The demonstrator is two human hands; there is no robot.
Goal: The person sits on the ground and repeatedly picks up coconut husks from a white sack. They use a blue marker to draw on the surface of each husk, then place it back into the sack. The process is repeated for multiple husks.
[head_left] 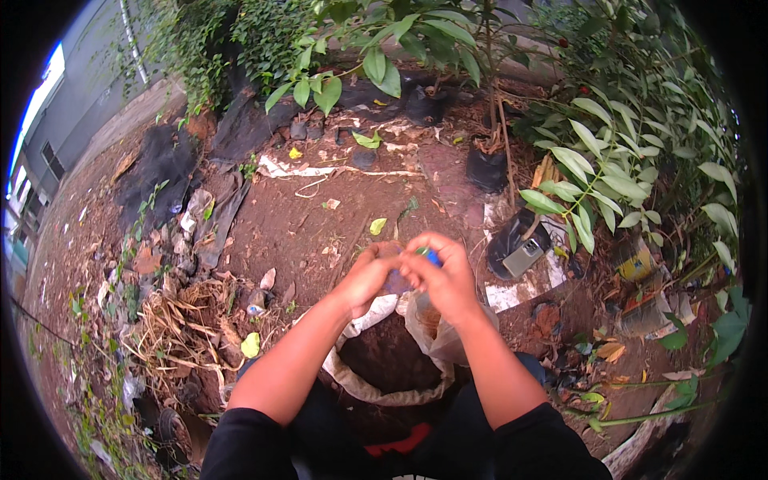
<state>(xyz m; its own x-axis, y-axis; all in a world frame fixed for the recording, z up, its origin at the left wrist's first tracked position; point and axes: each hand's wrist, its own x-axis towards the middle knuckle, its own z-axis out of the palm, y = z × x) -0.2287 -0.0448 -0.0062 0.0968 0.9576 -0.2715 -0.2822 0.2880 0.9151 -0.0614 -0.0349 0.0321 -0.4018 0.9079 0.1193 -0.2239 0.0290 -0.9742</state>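
My left hand (370,276) and my right hand (445,276) meet in front of me, both with curled fingers. A small blue-and-green object (431,256) shows among the fingers of the right hand; its kind is unclear. Between the hands is a thin purplish, see-through piece (394,282), partly hidden by the fingers. Under my right wrist, a clear plastic bag (453,342) with something brown inside leans on the rim of a whitish sack (398,398). The sack's mouth is rolled down around dark soil (388,356), between my knees.
A black plant bag (502,254) with a phone-like grey device (524,258) on it stands to the right. Another black plant bag (486,170) stands behind it. Dry straw (180,324) and litter lie at left. Leafy branches (596,172) hang in from the right.
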